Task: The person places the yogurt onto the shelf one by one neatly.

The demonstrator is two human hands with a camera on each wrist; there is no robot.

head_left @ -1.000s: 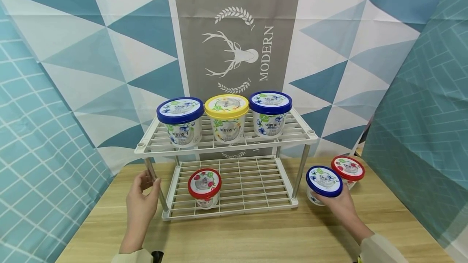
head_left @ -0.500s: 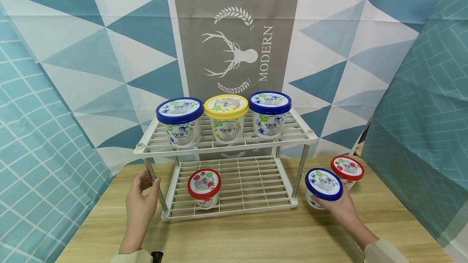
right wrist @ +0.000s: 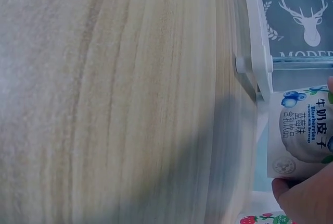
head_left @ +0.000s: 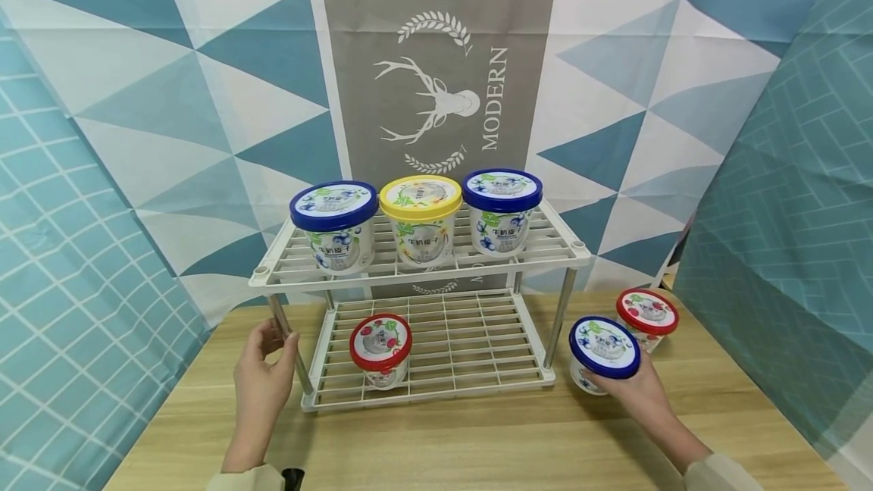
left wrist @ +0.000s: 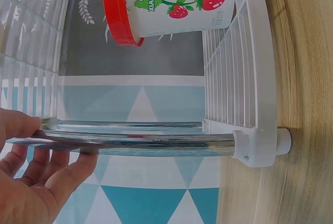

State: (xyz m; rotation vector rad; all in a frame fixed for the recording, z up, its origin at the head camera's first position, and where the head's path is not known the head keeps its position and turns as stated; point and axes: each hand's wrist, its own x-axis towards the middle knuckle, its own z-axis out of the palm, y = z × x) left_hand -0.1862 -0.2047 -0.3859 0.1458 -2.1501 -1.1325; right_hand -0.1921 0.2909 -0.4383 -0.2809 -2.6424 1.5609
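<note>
My left hand (head_left: 262, 392) pinches the front left metal post (left wrist: 166, 143) of a white two-tier rack (head_left: 436, 276), thumb on one side and fingers on the other. On the right, my right hand (head_left: 637, 396) grips a milk-drink tub with a blue lid (head_left: 605, 347) and blueberry print. The tub tilts slightly, just outside the rack's right post and close over the table. Behind it stands a red-lidded strawberry tub (head_left: 648, 311), partly hidden. Another red-lidded strawberry tub (head_left: 380, 343) sits at the left of the lower shelf.
Along the upper shelf stand a blue-lidded tub (head_left: 334, 207), a yellow-lidded tub (head_left: 420, 199) and a second blue-lidded tub (head_left: 503, 192). The rack rests on a wooden table (head_left: 436, 445). Patterned cloths (head_left: 436, 59) hang behind and at both sides.
My right hand has drawn the blue-lidded tub a little toward me, away from the red-lidded tub, and its lid leans more. The left hand stays on the post.
</note>
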